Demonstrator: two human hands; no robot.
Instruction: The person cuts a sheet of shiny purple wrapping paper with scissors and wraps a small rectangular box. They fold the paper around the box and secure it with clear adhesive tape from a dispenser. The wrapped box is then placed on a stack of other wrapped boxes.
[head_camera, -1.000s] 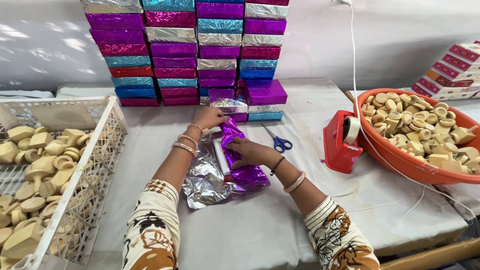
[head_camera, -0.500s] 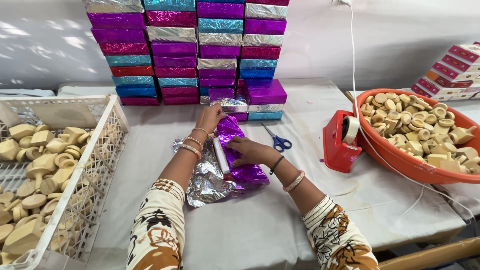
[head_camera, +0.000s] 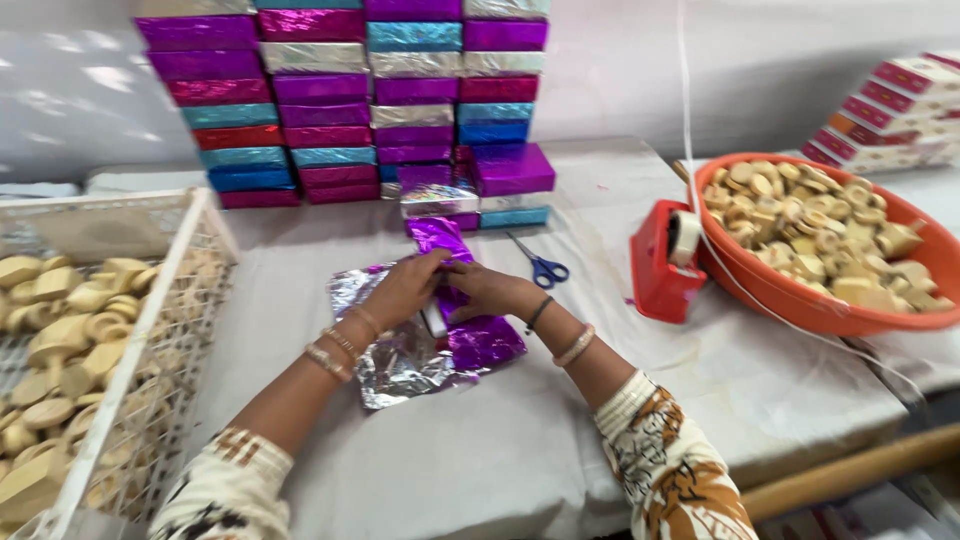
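Note:
A sheet of purple foil wrap (head_camera: 478, 338), silver on its inner side, lies on the white cloth-covered table (head_camera: 520, 450). A small white box shows as a sliver between my hands and is mostly hidden by them. My left hand (head_camera: 402, 290) presses on the foil over the box. My right hand (head_camera: 488, 290) pinches the purple foil against the box from the right. Both wrists wear bangles.
Behind the foil rises a stack of foil-wrapped boxes (head_camera: 340, 100). Blue-handled scissors (head_camera: 540, 266) lie right of my hands. A red tape dispenser (head_camera: 665, 258) stands by an orange basin (head_camera: 800, 300) of beige pieces. A white wire basket (head_camera: 130, 350) of similar pieces fills the left.
My hands have drawn together over the box and folded the purple foil across it. The camera view has shifted slightly.

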